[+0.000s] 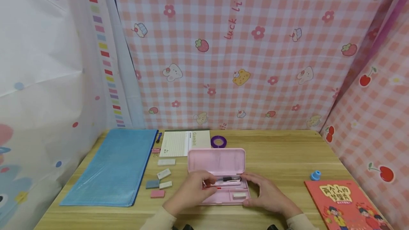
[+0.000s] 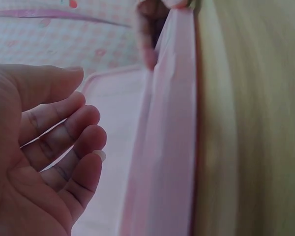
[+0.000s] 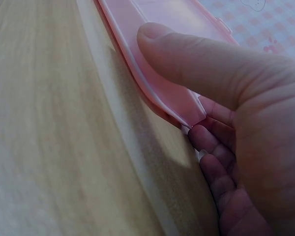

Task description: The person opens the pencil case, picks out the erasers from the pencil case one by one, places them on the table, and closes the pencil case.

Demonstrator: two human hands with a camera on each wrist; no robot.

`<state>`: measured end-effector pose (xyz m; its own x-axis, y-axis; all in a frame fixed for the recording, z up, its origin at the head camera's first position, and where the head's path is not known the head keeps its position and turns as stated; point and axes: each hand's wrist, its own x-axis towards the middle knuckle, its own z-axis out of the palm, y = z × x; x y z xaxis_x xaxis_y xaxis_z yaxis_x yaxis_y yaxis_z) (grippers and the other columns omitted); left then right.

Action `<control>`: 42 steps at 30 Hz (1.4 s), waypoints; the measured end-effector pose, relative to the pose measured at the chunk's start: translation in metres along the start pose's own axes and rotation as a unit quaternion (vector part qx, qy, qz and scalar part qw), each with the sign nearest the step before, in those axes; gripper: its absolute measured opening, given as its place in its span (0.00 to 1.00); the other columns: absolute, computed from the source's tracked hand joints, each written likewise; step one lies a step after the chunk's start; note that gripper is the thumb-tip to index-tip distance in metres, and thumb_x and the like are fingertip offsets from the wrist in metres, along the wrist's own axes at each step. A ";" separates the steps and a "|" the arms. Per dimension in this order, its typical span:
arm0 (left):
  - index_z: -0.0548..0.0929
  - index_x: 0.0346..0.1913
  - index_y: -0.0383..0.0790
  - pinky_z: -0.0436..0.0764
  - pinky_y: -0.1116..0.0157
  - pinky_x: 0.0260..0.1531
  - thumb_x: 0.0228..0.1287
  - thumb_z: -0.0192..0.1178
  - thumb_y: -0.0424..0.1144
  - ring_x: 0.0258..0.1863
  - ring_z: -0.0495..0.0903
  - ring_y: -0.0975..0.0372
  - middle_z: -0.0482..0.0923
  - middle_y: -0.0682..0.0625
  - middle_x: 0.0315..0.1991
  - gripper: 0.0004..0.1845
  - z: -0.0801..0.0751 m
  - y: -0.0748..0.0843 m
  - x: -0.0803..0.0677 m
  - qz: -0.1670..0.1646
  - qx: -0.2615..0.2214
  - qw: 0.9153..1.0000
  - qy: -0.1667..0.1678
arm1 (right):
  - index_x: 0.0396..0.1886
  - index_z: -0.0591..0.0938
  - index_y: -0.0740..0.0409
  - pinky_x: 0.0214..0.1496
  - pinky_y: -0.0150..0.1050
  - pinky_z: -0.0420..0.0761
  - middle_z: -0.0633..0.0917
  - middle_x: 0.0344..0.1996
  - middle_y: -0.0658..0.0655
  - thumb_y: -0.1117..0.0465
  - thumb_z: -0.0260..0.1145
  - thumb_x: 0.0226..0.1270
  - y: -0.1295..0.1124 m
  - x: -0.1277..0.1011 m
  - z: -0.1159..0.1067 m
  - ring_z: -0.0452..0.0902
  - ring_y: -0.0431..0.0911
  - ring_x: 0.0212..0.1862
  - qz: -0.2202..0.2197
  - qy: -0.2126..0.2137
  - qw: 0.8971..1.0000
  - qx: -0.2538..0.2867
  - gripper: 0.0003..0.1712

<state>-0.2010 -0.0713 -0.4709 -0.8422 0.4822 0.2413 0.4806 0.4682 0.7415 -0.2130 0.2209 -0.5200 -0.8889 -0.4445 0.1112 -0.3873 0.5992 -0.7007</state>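
Note:
A pink pencil case [image 1: 216, 160] lies open at the middle of the wooden table, lid tipped back. Pens [image 1: 227, 180] lie in its tray and a small white eraser [image 1: 239, 195] sits in a front compartment. My left hand [image 1: 191, 192] hovers over the tray's left part, near the pens. In the left wrist view the left hand [image 2: 54, 147] has loosely curled fingers, holds nothing and is beside the case wall [image 2: 162, 137]. My right hand [image 1: 266, 192] holds the case's right end. In the right wrist view its thumb [image 3: 187, 59] presses on the case rim [image 3: 152, 93], with fingers against the edge below.
A blue zip folder [image 1: 115, 166] lies at the left, with several erasers [image 1: 161, 178] between it and the case. Behind are a lined notepad [image 1: 183, 143] and a purple tape roll [image 1: 218, 141]. A blue sharpener [image 1: 315, 175] and a red book [image 1: 346, 203] lie at the right. Cloth walls surround the table.

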 end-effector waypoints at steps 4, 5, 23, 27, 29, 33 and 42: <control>0.86 0.42 0.36 0.78 0.71 0.35 0.55 0.69 0.32 0.32 0.77 0.67 0.82 0.50 0.32 0.11 0.014 0.004 0.008 0.005 -0.006 1.000 -0.008 | 0.64 0.75 0.43 0.66 0.55 0.62 0.72 0.65 0.46 0.36 0.78 0.39 0.001 -0.001 0.000 0.63 0.48 0.67 0.003 0.001 1.000 -0.002 0.49; 0.86 0.42 0.36 0.78 0.71 0.36 0.55 0.69 0.32 0.32 0.77 0.68 0.82 0.51 0.32 0.11 0.017 0.005 0.009 0.002 -0.010 1.000 -0.012 | 0.64 0.75 0.43 0.66 0.55 0.62 0.72 0.65 0.46 0.36 0.78 0.39 0.001 -0.001 0.000 0.63 0.48 0.67 0.003 0.000 1.000 -0.003 0.49; 0.86 0.41 0.39 0.74 0.77 0.31 0.52 0.71 0.35 0.28 0.73 0.73 0.78 0.59 0.28 0.12 0.054 0.011 0.027 0.014 0.022 0.998 -0.049 | 0.65 0.74 0.47 0.64 0.59 0.64 0.73 0.65 0.51 0.36 0.76 0.42 0.000 -0.001 0.001 0.64 0.53 0.66 -0.018 0.007 1.000 -0.013 0.49; 0.86 0.40 0.39 0.74 0.77 0.30 0.50 0.72 0.34 0.27 0.73 0.74 0.77 0.60 0.27 0.12 0.057 0.011 0.028 0.014 0.026 0.998 -0.053 | 0.65 0.74 0.47 0.64 0.59 0.63 0.73 0.65 0.51 0.35 0.76 0.42 0.000 -0.001 0.000 0.64 0.53 0.66 -0.015 0.004 1.000 -0.011 0.49; 0.87 0.39 0.40 0.73 0.77 0.30 0.49 0.72 0.34 0.27 0.72 0.75 0.77 0.61 0.27 0.12 0.059 0.011 0.029 0.016 0.036 0.998 -0.053 | 0.65 0.74 0.47 0.64 0.59 0.63 0.73 0.65 0.51 0.35 0.76 0.42 0.000 -0.001 0.000 0.64 0.53 0.67 -0.014 0.002 1.000 -0.010 0.48; 0.87 0.36 0.42 0.72 0.78 0.29 0.48 0.72 0.35 0.26 0.70 0.76 0.76 0.62 0.25 0.10 0.063 0.009 0.031 0.024 0.063 0.996 -0.051 | 0.65 0.74 0.47 0.64 0.59 0.64 0.73 0.65 0.50 0.35 0.76 0.42 0.000 -0.001 0.000 0.65 0.52 0.66 -0.016 0.003 1.000 -0.013 0.48; 0.87 0.35 0.43 0.72 0.78 0.30 0.49 0.72 0.35 0.26 0.70 0.76 0.76 0.63 0.24 0.08 0.063 0.011 0.032 0.031 0.095 0.994 -0.048 | 0.64 0.75 0.46 0.64 0.58 0.64 0.73 0.65 0.49 0.35 0.76 0.41 0.001 0.000 0.001 0.65 0.52 0.66 -0.012 0.006 1.000 -0.013 0.48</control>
<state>-0.2075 -0.0035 -0.4947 -0.7869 0.5788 0.2140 0.5753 0.5626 0.5937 -0.2127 0.2205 -0.5214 -0.8819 -0.4516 0.1355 -0.4144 0.6052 -0.6797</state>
